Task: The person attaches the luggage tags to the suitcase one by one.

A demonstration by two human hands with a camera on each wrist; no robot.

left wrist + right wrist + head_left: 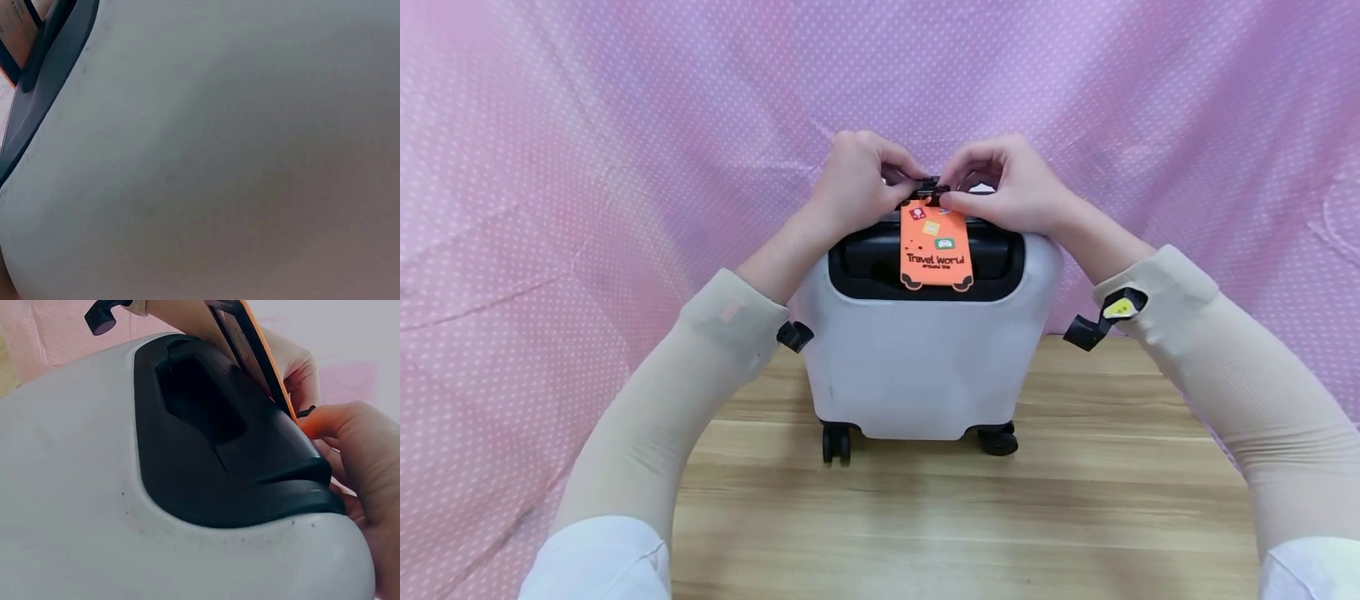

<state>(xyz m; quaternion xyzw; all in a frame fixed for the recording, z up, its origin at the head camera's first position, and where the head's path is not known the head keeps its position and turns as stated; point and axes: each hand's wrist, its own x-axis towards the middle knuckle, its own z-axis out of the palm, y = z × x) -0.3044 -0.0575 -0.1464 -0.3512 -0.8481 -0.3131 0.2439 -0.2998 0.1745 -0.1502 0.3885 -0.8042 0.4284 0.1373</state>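
A small white suitcase (917,367) stands upright in front of me, a black recessed panel (169,469) around its top front edge. Over that panel hangs an orange luggage tag (936,246) printed "Travel World". Just above the tag, both hands meet at a black strap piece (931,190). My left hand (857,179) pinches its left side between thumb and fingers, and my right hand (1018,187) pinches the right side. The right wrist view shows the tag edge-on, close beside the right fingers. White shell (206,150) fills most of the left wrist view, which shows no hand.
Black wheels (997,439) carry the suitcase on a wood-grain surface (910,517). Pink dotted cloth (880,75) hangs behind and to both sides. A black band (1105,318) with a yellow label sits at the right wrist, and another black piece (795,336) at the left.
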